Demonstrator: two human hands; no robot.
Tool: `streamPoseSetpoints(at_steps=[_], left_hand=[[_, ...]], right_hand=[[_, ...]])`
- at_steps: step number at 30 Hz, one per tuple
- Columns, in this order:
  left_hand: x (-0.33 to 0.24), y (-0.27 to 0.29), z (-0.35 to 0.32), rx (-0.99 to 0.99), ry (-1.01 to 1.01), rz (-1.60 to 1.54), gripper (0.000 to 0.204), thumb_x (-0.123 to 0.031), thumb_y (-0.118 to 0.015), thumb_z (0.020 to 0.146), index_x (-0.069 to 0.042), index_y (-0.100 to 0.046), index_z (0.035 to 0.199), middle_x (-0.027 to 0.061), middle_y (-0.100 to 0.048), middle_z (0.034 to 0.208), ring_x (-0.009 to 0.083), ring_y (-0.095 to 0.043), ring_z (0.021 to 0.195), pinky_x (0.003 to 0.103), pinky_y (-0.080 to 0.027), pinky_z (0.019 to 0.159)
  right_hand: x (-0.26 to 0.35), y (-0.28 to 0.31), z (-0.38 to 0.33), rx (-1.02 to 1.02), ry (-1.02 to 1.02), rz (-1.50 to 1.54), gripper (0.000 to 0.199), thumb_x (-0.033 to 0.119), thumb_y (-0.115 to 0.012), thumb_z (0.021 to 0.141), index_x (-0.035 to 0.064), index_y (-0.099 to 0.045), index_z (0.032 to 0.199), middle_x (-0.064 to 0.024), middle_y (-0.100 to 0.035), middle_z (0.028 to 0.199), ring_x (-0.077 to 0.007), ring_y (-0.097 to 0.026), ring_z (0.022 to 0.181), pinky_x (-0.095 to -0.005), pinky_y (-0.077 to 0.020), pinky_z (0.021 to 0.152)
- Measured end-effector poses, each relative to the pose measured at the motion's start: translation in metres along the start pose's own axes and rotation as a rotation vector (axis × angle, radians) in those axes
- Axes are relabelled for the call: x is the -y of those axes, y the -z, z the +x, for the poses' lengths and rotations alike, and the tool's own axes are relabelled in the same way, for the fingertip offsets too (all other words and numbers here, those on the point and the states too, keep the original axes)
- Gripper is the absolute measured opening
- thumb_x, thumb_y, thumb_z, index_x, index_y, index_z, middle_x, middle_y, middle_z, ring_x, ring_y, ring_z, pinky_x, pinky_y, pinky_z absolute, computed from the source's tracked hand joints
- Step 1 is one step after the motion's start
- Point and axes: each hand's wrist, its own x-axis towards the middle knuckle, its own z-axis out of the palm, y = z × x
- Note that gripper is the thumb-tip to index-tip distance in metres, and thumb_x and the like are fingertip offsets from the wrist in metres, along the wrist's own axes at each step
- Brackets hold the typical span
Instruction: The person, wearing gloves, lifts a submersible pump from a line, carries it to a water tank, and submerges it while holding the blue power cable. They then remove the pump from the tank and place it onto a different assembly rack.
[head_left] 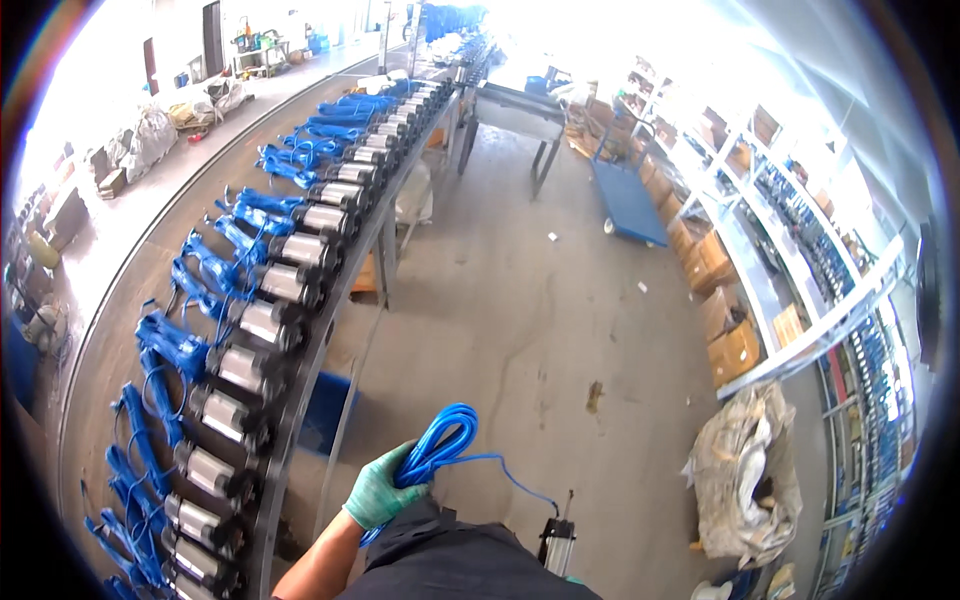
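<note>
My left hand (377, 490), in a green glove, is closed around a looped bundle of blue cable (447, 432) in front of my body. From the bundle a single strand runs right to a silver cylindrical motor with a black end (558, 548), upright beside my dark clothing. Only a sliver of my right hand's green glove (573, 580) shows, against the motor's lower part; its fingers are mostly hidden. To my left, a long row of similar silver motors (243, 370) lies on the conveyor, each with a blue cable bundle (173, 343) beside it.
The conveyor's belt (120, 340) curves along my left, with a blue bin (327, 412) below its edge. A metal table (517, 108) and blue flatbed cart (628, 203) stand ahead. Shelving (800, 350), cardboard boxes (735, 352) and a large woven sack (745, 480) line the right.
</note>
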Motion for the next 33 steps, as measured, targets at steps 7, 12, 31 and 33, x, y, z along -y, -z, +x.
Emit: streamPoseSetpoints(at_steps=[7, 12, 31, 33], left_hand=[[-0.008, 0.016, 0.243, 0.121, -0.033, 0.073, 0.075, -0.021, -0.086, 0.079, 0.000, -0.054, 0.144, 0.0213, -0.070, 0.124, 0.0237, -0.070, 0.114, 0.035, -0.054, 0.097], [-0.017, 0.031, 0.405, 0.107, -0.071, 0.356, 0.073, -0.025, -0.085, 0.077, -0.004, -0.057, 0.142, 0.0219, -0.070, 0.121, 0.0339, -0.071, 0.110, 0.039, -0.055, 0.094], [-0.042, 0.104, 0.968, -0.119, 0.164, -0.016, 0.075, -0.002, -0.081, 0.077, 0.005, -0.051, 0.146, 0.0104, -0.070, 0.124, 0.0122, -0.063, 0.111, 0.032, -0.053, 0.098], [-0.046, 0.115, 1.031, -0.102, 0.147, -0.089, 0.074, -0.002, -0.080, 0.078, 0.006, -0.051, 0.146, 0.0108, -0.069, 0.124, 0.0126, -0.063, 0.112, 0.031, -0.052, 0.099]], right_hand=[[0.222, -0.058, 0.107, -0.008, 0.004, 0.009, 0.018, 0.019, -0.062, 0.092, 0.0041, -0.068, 0.101, -0.0165, -0.070, 0.089, -0.0294, -0.072, 0.072, -0.0504, -0.0587, 0.058], [0.333, -0.110, 0.218, -0.014, -0.038, -0.012, 0.018, 0.019, -0.062, 0.093, 0.0041, -0.068, 0.101, -0.0169, -0.071, 0.090, -0.0298, -0.072, 0.072, -0.0508, -0.0590, 0.058], [0.866, -0.161, 0.523, -0.063, 0.069, 0.121, 0.020, 0.010, -0.058, 0.092, 0.0017, -0.067, 0.107, -0.0167, -0.069, 0.082, -0.0299, -0.068, 0.058, -0.0462, -0.0575, 0.045], [0.916, -0.153, 0.551, -0.102, 0.178, 0.027, 0.022, 0.010, -0.057, 0.092, -0.0005, -0.069, 0.108, -0.0170, -0.069, 0.081, -0.0299, -0.068, 0.058, -0.0463, -0.0569, 0.045]])
